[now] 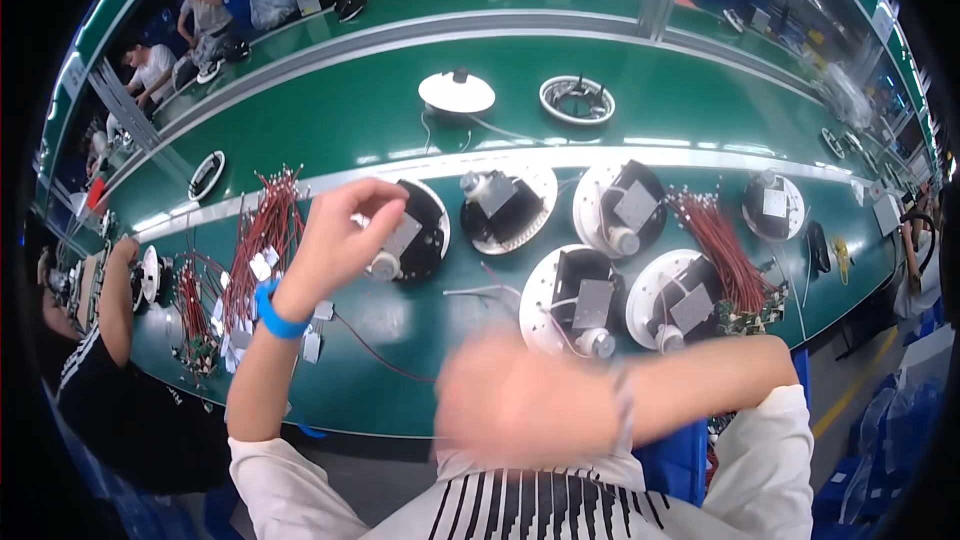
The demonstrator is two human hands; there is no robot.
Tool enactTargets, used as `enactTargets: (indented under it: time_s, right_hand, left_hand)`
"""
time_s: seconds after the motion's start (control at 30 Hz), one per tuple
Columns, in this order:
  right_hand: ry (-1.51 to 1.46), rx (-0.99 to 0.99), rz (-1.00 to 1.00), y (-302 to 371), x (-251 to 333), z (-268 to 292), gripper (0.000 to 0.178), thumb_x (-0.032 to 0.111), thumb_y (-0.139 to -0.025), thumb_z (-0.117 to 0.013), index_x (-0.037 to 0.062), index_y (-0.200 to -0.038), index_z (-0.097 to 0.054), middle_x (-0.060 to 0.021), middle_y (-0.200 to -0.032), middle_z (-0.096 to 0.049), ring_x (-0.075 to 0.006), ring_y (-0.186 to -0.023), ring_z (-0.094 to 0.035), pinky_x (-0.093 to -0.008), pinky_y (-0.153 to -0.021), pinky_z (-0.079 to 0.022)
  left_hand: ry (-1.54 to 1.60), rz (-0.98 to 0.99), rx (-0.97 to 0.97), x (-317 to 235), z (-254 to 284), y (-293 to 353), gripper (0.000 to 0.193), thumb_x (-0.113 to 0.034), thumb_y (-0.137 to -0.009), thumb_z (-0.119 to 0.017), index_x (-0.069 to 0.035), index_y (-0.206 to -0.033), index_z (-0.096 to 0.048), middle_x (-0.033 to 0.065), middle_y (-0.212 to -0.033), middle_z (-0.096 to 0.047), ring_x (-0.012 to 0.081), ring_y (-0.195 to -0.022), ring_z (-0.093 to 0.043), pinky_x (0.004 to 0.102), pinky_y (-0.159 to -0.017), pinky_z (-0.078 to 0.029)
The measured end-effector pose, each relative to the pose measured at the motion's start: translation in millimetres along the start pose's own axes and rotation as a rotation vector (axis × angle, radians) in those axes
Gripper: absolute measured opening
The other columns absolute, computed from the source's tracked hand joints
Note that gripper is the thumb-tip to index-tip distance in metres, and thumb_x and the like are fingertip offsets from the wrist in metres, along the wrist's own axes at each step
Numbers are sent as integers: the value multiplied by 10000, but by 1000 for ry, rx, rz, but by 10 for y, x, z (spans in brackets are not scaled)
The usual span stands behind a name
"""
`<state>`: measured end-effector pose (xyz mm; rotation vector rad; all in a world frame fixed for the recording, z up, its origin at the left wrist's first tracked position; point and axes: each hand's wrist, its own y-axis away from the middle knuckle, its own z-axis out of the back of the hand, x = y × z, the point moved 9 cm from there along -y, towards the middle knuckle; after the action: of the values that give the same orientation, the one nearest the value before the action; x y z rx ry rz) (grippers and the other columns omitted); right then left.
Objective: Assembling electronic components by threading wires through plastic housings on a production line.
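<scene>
My left hand [345, 230], a blue band on its wrist, is raised over the bench, with thumb and forefinger brought close together. Whatever they may pinch is too small to make out. Just right of it, partly covered by the fingers, lies a round lamp-like unit [430, 245] with a black body and white rim. Motion smears my right hand [515, 395], held low before my chest; its fingers cannot be read. Beyond it rest similar units with grey boxes and silver cylinders: one [540, 305], a second [650, 290] beside it, another [590, 210] behind.
Bundles of red wires lie left [265, 240] and right [715, 250] on the green bench [370, 400]. Farther back are a white disc [455, 92] and an open ring housing [577, 100]. A co-worker's arm [115, 305] reaches in at left. Yellow-handled pliers [842, 258] lie far right.
</scene>
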<state>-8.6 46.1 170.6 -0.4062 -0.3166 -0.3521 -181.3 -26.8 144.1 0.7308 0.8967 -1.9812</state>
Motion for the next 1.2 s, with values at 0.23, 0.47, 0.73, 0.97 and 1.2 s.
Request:
enactTargets:
  time_s: [0.23, 0.47, 0.73, 0.97, 1.2]
  right_hand:
    - [-1017, -25, -60, -156, 1013, -532, 293, 144, -680, -543, -14, -917, -474, -147, -683, -527, -284, -608, -517, -343, -556, -429]
    - [-1292, 204, -181, -12, 984, -656, 264, 97, -648, -550, 38, -893, -472, -118, -662, -509, -253, -589, -519, -343, -528, -393]
    - [-1254, -68, -125, -21, 807, -618, 151, 106, -625, -571, 29, -723, -485, -111, -585, -489, -234, -532, -489, -345, -494, -369]
    - [-1152, 87, 345, 88, 1138, -312, 224, 204, -678, -558, -5, -658, -481, -150, -605, -478, -301, -575, -490, -371, -501, -363]
    - [-464, 477, 298, 417, 935, 279, 343, 250, -732, -537, -20, -935, -475, -176, -899, -492, -330, -812, -481, -375, -670, -404]
  left_hand:
    - [-301, -97, -127, 154, 198, -944, 153, -93, -755, -538, 36, -824, -585, 67, -654, -597, 101, -590, -564, 217, -523, -442]
    - [-298, -53, -175, 567, 101, -1028, 160, -107, -741, -548, 41, -788, -589, 101, -673, -614, 137, -606, -600, 234, -555, -465]
    - [-532, 7, -193, 808, 246, -1335, 159, -132, -701, -548, 2, -758, -612, 135, -707, -616, 241, -644, -602, 313, -614, -473]
    - [-782, 117, -19, 1018, -15, -1544, 206, -82, -649, -550, -53, -843, -612, 137, -811, -605, 306, -774, -575, 366, -693, -466]
    - [-1116, -151, 60, 1148, -457, -1894, 228, -4, -606, -579, -46, -830, -585, 150, -941, -490, 297, -890, -511, 355, -701, -486]
